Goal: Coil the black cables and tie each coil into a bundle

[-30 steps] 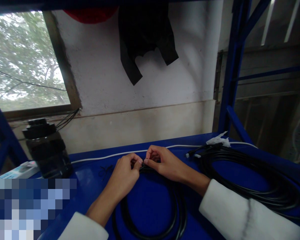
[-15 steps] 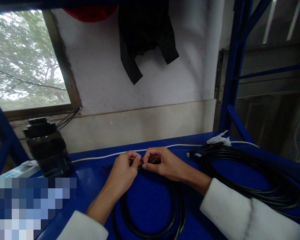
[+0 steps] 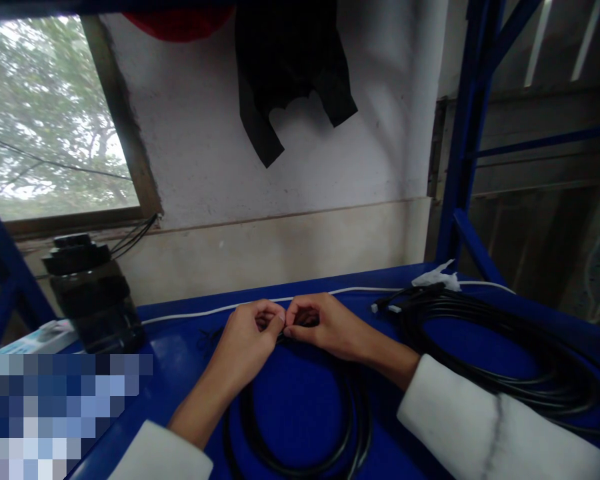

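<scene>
A coiled black cable (image 3: pixel 364 427) lies on the blue shelf top (image 3: pixel 300 407) in front of me. My left hand (image 3: pixel 250 340) and my right hand (image 3: pixel 333 327) meet over the far side of this coil, fingertips pinched and touching each other. Whatever they pinch is too small and too covered by the fingers to make out. Some thin black strands (image 3: pixel 207 338), perhaps ties, lie just left of my left hand. The far part of the coil is hidden beneath both hands.
A second, larger black cable coil (image 3: pixel 510 387) with plug ends (image 3: pixel 383 307) sits at the right, white plastic (image 3: pixel 436 275) behind it. A dark bottle (image 3: pixel 93 293) and a power strip (image 3: pixel 43 338) stand left. A white cord (image 3: pixel 190 316) runs along the back.
The fingertips of both hands have shifted very slightly and are closer together. The view has moved a little; the cable coils lie as before.
</scene>
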A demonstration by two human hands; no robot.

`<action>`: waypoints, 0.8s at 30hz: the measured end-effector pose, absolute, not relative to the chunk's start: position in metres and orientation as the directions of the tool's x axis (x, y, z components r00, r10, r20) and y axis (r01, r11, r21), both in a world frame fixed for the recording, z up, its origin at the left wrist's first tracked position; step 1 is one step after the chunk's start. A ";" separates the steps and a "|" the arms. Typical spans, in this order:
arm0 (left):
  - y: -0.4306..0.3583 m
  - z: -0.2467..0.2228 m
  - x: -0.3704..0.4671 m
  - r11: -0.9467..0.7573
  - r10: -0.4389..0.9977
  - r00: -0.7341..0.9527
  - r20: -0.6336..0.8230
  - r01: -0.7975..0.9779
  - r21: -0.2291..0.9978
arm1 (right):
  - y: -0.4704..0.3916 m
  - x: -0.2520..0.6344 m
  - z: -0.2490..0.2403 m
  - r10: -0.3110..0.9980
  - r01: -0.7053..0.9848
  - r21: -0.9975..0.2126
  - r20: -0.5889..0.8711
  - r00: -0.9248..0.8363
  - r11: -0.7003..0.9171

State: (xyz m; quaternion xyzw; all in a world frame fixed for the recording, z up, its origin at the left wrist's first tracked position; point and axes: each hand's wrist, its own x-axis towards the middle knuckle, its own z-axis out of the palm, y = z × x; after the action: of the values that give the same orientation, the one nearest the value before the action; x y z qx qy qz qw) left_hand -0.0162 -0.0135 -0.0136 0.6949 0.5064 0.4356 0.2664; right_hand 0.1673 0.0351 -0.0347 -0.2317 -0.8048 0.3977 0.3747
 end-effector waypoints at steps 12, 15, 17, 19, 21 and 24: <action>-0.013 -0.014 -0.015 -0.354 0.935 0.131 0.330 0.417 0.837 | 0.041 0.167 -0.039 0.696 0.102 -0.804 0.435 -0.571 0.586; -0.012 -0.015 -0.016 -0.322 0.947 0.113 0.302 0.396 0.860 | 0.040 0.166 -0.039 0.715 0.092 -0.818 0.435 -0.548 0.568; -0.011 -0.015 -0.016 -0.311 0.951 0.112 0.290 0.371 0.875 | 0.039 0.165 -0.038 0.730 0.084 -0.836 0.419 -0.539 0.542; -0.011 -0.015 -0.016 -0.312 0.950 0.113 0.291 0.355 0.881 | 0.039 0.165 -0.038 0.740 0.086 -0.847 0.404 -0.537 0.524; -0.010 -0.016 -0.017 -0.315 0.949 0.106 0.297 0.352 0.881 | 0.039 0.165 -0.038 0.742 0.100 -0.842 0.403 -0.536 0.530; -0.009 -0.017 -0.017 -0.323 0.946 0.104 0.306 0.361 0.875 | 0.040 0.165 -0.039 0.738 0.117 -0.832 0.406 -0.540 0.543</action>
State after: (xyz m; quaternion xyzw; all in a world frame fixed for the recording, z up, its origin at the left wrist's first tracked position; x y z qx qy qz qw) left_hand -0.0167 -0.0092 -0.0174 0.6711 0.4870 0.4593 0.3187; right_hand 0.1649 0.0399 -0.0391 -0.2722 -0.7844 0.3930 0.3951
